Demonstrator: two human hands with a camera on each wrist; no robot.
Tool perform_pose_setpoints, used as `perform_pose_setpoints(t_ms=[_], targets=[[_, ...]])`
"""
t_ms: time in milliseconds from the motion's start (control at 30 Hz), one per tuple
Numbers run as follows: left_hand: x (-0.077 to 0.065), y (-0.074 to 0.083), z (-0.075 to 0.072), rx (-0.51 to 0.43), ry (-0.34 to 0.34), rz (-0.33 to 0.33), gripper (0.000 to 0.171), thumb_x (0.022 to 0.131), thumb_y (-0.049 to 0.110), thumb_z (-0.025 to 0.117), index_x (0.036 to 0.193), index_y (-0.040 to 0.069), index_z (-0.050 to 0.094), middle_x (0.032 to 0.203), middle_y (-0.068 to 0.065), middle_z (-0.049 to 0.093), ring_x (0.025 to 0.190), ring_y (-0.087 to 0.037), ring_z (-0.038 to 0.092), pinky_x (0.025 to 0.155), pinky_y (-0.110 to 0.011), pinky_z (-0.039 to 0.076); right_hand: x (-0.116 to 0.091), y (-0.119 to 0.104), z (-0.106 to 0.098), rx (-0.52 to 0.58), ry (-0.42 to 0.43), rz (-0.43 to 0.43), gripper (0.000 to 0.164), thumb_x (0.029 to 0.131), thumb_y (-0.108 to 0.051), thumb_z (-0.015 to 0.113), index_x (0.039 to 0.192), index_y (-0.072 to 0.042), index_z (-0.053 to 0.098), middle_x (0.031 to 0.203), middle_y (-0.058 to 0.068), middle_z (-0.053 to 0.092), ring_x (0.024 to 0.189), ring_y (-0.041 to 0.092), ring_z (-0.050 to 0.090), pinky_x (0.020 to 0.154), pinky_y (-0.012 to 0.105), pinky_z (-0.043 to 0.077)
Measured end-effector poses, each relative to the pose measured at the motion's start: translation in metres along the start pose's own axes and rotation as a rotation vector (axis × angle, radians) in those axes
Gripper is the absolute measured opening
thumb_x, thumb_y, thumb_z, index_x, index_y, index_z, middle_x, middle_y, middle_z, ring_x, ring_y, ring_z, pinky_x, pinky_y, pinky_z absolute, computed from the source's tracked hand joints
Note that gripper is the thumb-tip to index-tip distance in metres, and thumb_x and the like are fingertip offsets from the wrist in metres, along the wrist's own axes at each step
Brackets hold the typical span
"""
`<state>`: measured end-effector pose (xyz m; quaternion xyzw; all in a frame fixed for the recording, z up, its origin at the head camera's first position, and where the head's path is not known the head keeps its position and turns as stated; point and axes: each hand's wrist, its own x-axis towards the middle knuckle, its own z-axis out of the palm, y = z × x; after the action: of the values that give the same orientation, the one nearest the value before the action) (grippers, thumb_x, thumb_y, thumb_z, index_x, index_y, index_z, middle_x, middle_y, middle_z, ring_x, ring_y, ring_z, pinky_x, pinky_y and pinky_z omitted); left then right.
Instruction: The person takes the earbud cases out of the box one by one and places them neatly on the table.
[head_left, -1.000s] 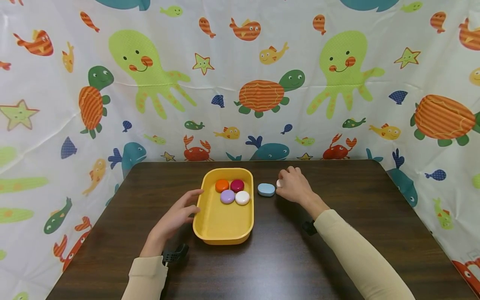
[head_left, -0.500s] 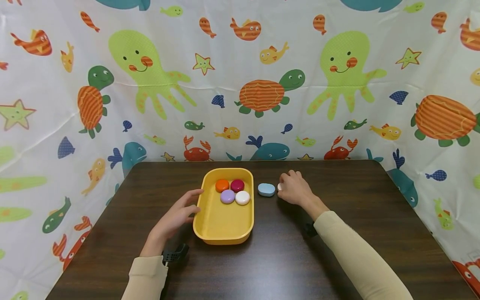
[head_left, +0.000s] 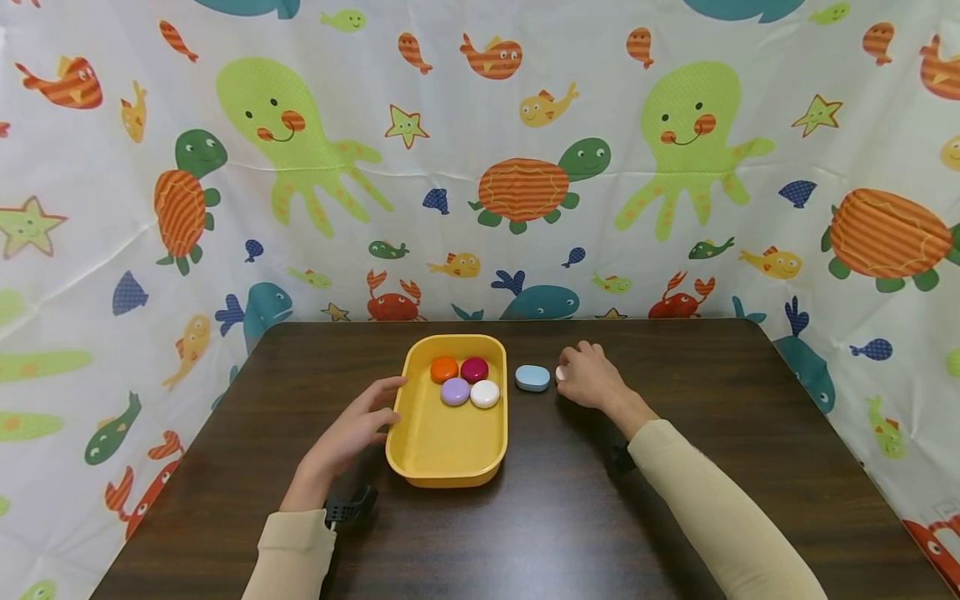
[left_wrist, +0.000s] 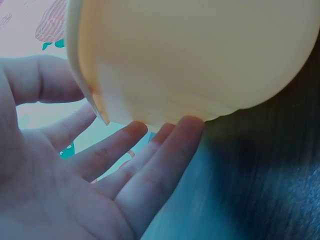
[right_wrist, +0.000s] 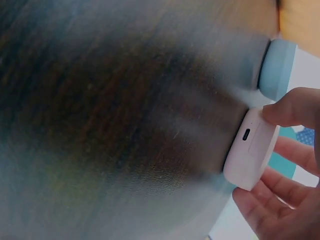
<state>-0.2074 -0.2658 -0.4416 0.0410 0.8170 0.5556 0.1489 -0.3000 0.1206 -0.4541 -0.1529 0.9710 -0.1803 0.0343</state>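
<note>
Four small rounded pieces sit close together toward the far end of a yellow bin: an orange piece and a magenta piece behind, a lavender piece and a white piece in front of them. The bin stands on a dark wood-grain table, with its nearer half showing bare yellow floor.

On the bin's left side is the person's left hand, its fingers spread and fairly straight. From the left wrist I see fingertips against the outside of the bin's wall; the hand steadies nothing else.

Just beyond the bin's right wall, a light-blue case lies flat on the table by itself. Next to it, farther right, the right hand pinches a white case, the thumb on one end and fingers on the other. From the head only a sliver of this case shows past the hand; close up, its side bears a small dark slot, and its underside sits at the tabletop, near the light-blue case but apart from it.

Both arms wear cream sleeves, and a black strap circles the left wrist. Behind the table hangs a white curtain printed with octopuses, turtles, crabs and fish.
</note>
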Motion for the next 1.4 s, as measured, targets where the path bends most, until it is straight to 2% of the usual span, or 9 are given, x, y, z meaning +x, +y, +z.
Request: perform_pose_setpoints(t_ms=[300, 533, 633, 1000, 1400], targets=[[-0.001, 0.001, 0.000, 0.003, 0.005, 0.000, 0.062, 0.100, 0.015, 0.055, 0.157, 0.015, 0.030, 0.162, -0.019, 0.026, 0.137, -0.043, 0.042, 0.105, -0.058, 0.046, -0.002, 0.000, -0.005, 0.001, 0.003, -0.014, 0.037, 0.087, -0.023, 0.070, 0.120, -0.006, 0.066, 0.118, 0.016, 0.057, 0.106, 0.033, 0.047, 0.085, 0.050, 0.051], [0.000, 0.002, -0.001, 0.010, 0.007, -0.003, 0.062, 0.100, 0.015, 0.054, 0.157, 0.015, 0.030, 0.162, -0.019, 0.025, 0.137, -0.043, 0.041, 0.105, -0.057, 0.047, -0.003, -0.006, -0.012, 0.023, 0.021, -0.032, 0.029, 0.094, -0.020, 0.061, 0.118, -0.005, 0.066, 0.117, 0.015, 0.057, 0.106, 0.033, 0.047, 0.088, 0.051, 0.051], [0.000, 0.002, 0.000, 0.014, 0.009, -0.005, 0.061, 0.100, 0.015, 0.054, 0.157, 0.015, 0.031, 0.162, -0.019, 0.026, 0.137, -0.043, 0.041, 0.105, -0.057, 0.046, -0.004, -0.009, -0.015, 0.029, 0.030, -0.034, 0.029, 0.094, -0.018, 0.060, 0.118, -0.004, 0.067, 0.116, 0.015, 0.057, 0.105, 0.032, 0.048, 0.088, 0.050, 0.051], [0.000, 0.002, 0.000, 0.014, 0.005, -0.007, 0.060, 0.100, 0.013, 0.053, 0.157, 0.013, 0.031, 0.161, -0.021, 0.027, 0.136, -0.044, 0.042, 0.104, -0.058, 0.046, -0.008, -0.023, -0.022, 0.052, 0.083, -0.050, 0.030, 0.093, -0.020, 0.062, 0.118, -0.005, 0.068, 0.118, 0.013, 0.059, 0.109, 0.031, 0.052, 0.088, 0.049, 0.053], [-0.002, 0.003, 0.000, 0.015, 0.007, -0.011, 0.060, 0.101, 0.014, 0.053, 0.157, 0.014, 0.031, 0.161, -0.021, 0.027, 0.136, -0.044, 0.042, 0.104, -0.058, 0.046, -0.012, -0.044, -0.029, 0.062, 0.137, -0.083, 0.028, 0.093, -0.022, 0.063, 0.115, -0.007, 0.069, 0.115, 0.010, 0.061, 0.103, 0.028, 0.053, 0.083, 0.044, 0.054]])
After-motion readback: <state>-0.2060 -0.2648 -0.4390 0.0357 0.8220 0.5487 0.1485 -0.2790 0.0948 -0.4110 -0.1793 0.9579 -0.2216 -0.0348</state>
